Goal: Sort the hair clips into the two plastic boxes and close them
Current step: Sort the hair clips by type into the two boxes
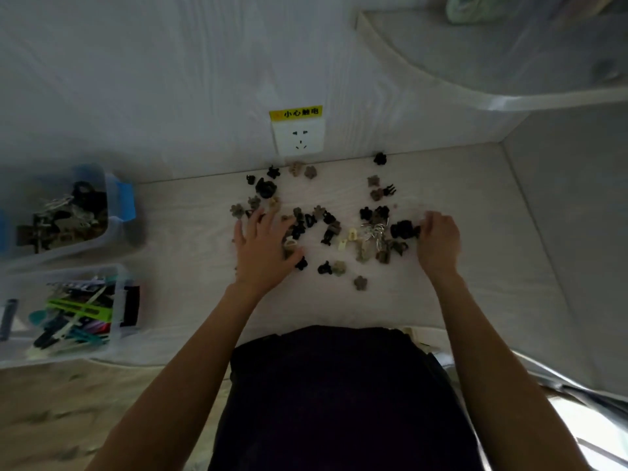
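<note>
Sorting roughly half done: scattered black, brown and beige small claw hair clips point(326, 229) still on table centre, left hand point(263, 246) spread flat over them, right hand point(438, 237) seemingly pinching a black clip point(404, 230); blue-latched clear plastic box point(61, 212) and black-latched clear plastic box point(71, 311) at 9 o'clock part-filled, lidless; white wall socket point(299, 136) at 12.

A home-like room, probably a bedroom or dressing corner: a pale wood-grain table point(190, 232) set against a white wall, a wall socket point(299, 137) under a yellow warning sticker point(296, 113), a curved corner shelf point(475, 56), and plastic boxes point(68, 212) of hair accessories.
</note>
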A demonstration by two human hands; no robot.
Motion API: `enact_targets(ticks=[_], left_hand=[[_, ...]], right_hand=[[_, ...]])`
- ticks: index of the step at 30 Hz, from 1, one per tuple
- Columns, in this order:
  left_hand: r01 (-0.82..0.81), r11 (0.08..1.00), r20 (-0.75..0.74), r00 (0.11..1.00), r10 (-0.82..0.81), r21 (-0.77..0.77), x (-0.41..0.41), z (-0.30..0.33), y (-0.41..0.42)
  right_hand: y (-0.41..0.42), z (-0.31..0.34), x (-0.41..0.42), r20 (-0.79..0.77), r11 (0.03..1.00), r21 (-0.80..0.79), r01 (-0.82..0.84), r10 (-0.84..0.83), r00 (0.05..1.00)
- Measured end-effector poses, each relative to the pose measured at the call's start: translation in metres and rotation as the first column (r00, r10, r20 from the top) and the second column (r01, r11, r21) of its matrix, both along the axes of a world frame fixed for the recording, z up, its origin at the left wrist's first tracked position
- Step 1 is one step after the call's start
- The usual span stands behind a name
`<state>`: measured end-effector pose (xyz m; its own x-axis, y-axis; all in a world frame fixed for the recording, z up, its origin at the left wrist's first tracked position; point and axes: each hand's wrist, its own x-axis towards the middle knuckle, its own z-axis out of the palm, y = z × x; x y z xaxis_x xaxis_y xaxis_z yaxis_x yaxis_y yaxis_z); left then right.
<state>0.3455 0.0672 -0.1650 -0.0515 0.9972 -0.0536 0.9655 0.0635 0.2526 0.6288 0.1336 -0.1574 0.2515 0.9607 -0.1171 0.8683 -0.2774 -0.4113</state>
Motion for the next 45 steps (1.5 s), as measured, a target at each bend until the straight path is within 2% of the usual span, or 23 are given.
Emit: enact_targets(ticks=[2,8,12,15,19,22,24,26,28,29,31,33,35,38,41,43,45], left_hand=[[0.011,0.997,0.021,1.0,-0.009,-0.074,0.0,-0.007,-0.004],[0.044,0.996,0.065,0.997,-0.04,-0.073,-0.01,-0.008,-0.011],[0.051,0.998,0.177,0.983,-0.044,-0.032,-0.013,-0.003,-0.017],[0.055,0.997,0.277,0.959,-0.066,0.047,-0.014,0.008,-0.026],[-0.122,0.981,0.371,0.927,0.059,0.148,-0.027,0.039,-0.038],[-0.221,0.936,0.375,0.921,0.107,0.275,-0.054,0.063,-0.06],[-0.286,0.908,0.363,0.917,0.166,0.305,-0.081,0.072,-0.079],[-0.362,0.887,0.346,0.903,0.256,0.286,-0.114,0.079,-0.104],[-0.403,0.879,0.337,0.889,0.311,0.254,-0.135,0.081,-0.122],[-0.422,0.873,0.321,0.885,0.338,0.244,-0.149,0.082,-0.133],[-0.447,0.866,0.284,0.88,0.381,0.225,-0.183,0.079,-0.156],[-0.423,0.878,0.233,0.898,0.373,0.226,-0.215,0.074,-0.177],[-0.416,0.881,0.176,0.907,0.383,0.226,-0.242,0.068,-0.197],[-0.423,0.868,0.147,0.906,0.398,0.261,-0.267,0.062,-0.217],[-0.428,0.871,0.183,0.901,0.393,0.242,-0.282,0.058,-0.224],[-0.424,0.878,0.226,0.898,0.377,0.222,-0.289,0.056,-0.224],[-0.418,0.886,0.249,0.896,0.367,0.199,-0.292,0.053,-0.224]], right_hand=[[-0.002,-0.004,-0.01,-0.034,0.999,-0.054,0.0,-0.002,0.999],[-0.011,-0.006,-0.053,-0.133,0.986,-0.016,-0.163,0.16,0.978],[-0.018,-0.004,-0.063,-0.195,0.96,0.022,-0.28,0.279,0.94],[-0.025,0.008,-0.064,-0.239,0.957,0.127,-0.26,0.284,0.929],[-0.042,0.036,-0.07,-0.368,0.936,0.187,-0.297,0.347,0.863],[-0.059,0.056,-0.102,-0.42,0.909,0.158,-0.386,0.416,0.807],[-0.067,0.063,-0.137,-0.449,0.87,0.104,-0.483,0.474,0.757],[-0.075,0.07,-0.183,-0.623,0.858,0.006,-0.514,0.405,0.669],[-0.077,0.075,-0.215,-0.823,0.868,-0.155,-0.472,0.15,0.547],[-0.081,0.078,-0.234,-0.879,0.852,-0.215,-0.478,0.045,0.474],[-0.088,0.08,-0.274,-0.916,0.82,-0.235,-0.522,-0.008,0.401],[-0.094,0.078,-0.313,-0.896,0.81,-0.169,-0.561,0.111,0.43],[-0.1,0.073,-0.349,-0.819,0.811,-0.085,-0.579,0.274,0.504],[-0.108,0.068,-0.387,-0.59,0.77,0.104,-0.629,0.557,0.584],[-0.121,0.072,-0.414,-0.418,0.617,0.238,-0.75,0.762,0.494],[-0.133,0.07,-0.43,-0.314,0.493,0.249,-0.834,0.855,0.412],[-0.143,0.065,-0.444,-0.203,0.411,0.213,-0.886,0.906,0.372]])
